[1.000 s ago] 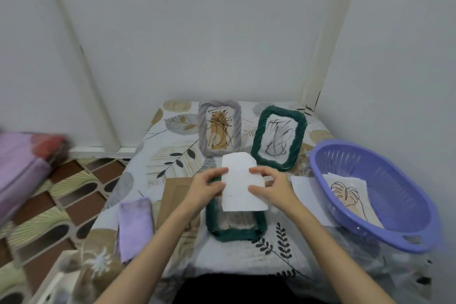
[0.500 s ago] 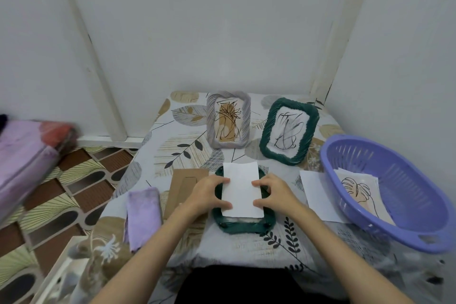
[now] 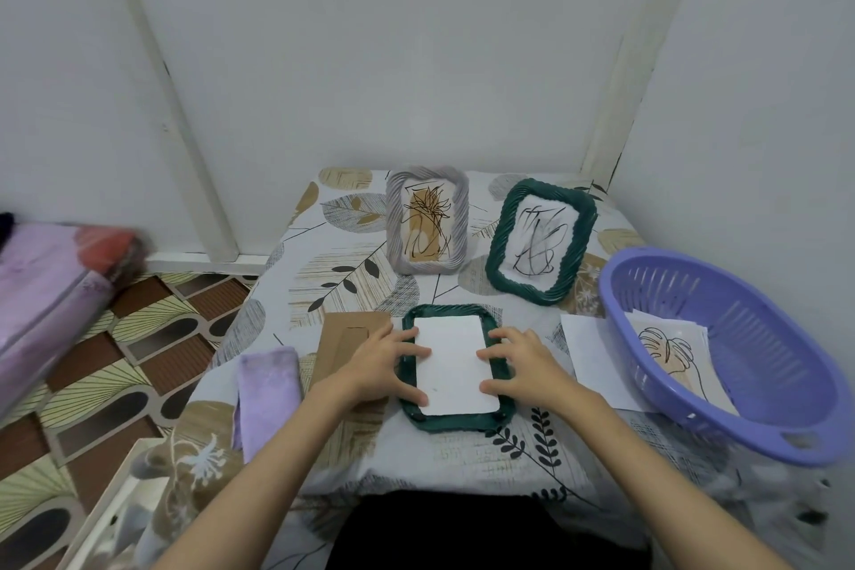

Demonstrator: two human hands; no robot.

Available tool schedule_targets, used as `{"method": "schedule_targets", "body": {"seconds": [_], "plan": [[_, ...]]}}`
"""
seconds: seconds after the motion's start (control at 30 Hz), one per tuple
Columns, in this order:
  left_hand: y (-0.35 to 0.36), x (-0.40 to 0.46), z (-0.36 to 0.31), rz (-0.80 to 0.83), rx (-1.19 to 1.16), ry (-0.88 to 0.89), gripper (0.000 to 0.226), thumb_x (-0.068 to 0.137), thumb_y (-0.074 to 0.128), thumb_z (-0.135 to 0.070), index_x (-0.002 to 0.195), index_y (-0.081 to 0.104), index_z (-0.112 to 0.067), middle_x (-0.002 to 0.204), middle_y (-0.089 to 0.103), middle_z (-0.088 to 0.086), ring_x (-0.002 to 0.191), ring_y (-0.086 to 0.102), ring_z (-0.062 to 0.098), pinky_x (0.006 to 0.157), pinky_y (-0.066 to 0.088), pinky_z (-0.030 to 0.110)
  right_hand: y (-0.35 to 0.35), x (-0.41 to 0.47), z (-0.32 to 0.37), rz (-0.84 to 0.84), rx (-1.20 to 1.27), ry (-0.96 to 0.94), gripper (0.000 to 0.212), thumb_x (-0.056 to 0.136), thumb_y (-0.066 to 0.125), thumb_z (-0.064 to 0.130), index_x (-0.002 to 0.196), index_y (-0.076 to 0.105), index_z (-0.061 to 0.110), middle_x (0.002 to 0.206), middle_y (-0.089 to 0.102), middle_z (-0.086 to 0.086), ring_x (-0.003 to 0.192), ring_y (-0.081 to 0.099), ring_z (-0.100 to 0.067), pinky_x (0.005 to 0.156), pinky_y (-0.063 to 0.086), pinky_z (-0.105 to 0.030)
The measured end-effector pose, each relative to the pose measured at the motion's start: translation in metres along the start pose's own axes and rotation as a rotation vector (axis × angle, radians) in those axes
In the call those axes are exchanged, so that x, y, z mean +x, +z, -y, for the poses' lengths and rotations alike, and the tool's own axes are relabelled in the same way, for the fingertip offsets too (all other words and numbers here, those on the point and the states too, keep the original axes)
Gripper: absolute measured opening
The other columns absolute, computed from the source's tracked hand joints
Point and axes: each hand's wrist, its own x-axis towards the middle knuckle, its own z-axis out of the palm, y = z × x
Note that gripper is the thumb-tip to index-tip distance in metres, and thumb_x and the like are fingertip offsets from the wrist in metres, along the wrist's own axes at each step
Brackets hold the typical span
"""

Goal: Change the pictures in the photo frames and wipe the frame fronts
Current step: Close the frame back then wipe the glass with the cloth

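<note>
White sheet (image 3: 455, 363) seated inside face-down green frame (image 3: 455, 421); left hand (image 3: 381, 361) and right hand (image 3: 520, 363), fingers flat, pressing its edges to settle it.

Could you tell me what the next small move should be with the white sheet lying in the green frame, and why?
Probably take the brown backing board beside the left hand and lay it over the white sheet. The sheet already lies flat inside the face-down green frame, with the fingers of both hands, right hand too, pressing its edges, so the back looks ready to close.
</note>
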Motion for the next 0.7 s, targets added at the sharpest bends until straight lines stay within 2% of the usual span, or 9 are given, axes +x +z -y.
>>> {"method": "schedule_targets", "body": {"seconds": [0.2,0.3,0.43,0.7], "plan": [[-0.0028,0.0024,0.0013,0.047,-0.014,0.001,0.076,0.069,0.077,-0.039,0.135,0.041,-0.032,0.155,0.018,-0.009,0.145,0.001,0.018,0.118,0.008,0.043,0.0014,-0.0047,0.0023,-0.016,-0.037,-0.017,0.068,0.078,0.06,0.054,0.138,0.037,0.032,0.152,0.022,0.009,0.128,0.026,-0.02,0.106,0.027,-0.041],[-0.0028,0.0039,0.0006,0.065,-0.017,-0.008,0.084,0.069,0.075,-0.046,0.14,0.034,-0.03,0.155,0.013,-0.012,0.145,-0.002,0.016,0.118,0.006,0.045,0.0026,-0.0049,0.0024,0.012,-0.059,-0.012,0.072,0.077,0.059,0.059,0.139,0.032,0.035,0.153,0.019,0.013,0.125,0.026,-0.018,0.103,0.026,-0.038],[0.0007,0.0062,0.0041,0.065,0.039,-0.007,0.095,0.065,0.075,-0.051,0.143,0.027,-0.029,0.156,0.009,-0.012,0.145,-0.003,0.017,0.118,0.005,0.046,0.0059,-0.0048,0.0014,0.039,-0.074,-0.01,0.071,0.076,0.059,0.059,0.138,0.034,0.034,0.152,0.021,0.012,0.124,0.026,-0.018,0.101,0.025,-0.037],[-0.0023,0.0085,0.0064,0.079,0.06,0.0,0.096,0.065,0.076,-0.049,0.144,0.026,-0.026,0.156,0.008,-0.011,0.145,-0.003,0.017,0.118,0.007,0.048,0.0066,-0.0034,0.0022,0.034,-0.07,-0.007,0.07,0.075,0.061,0.059,0.137,0.036,0.035,0.153,0.019,0.013,0.125,0.025,-0.019,0.102,0.023,-0.037]]}}
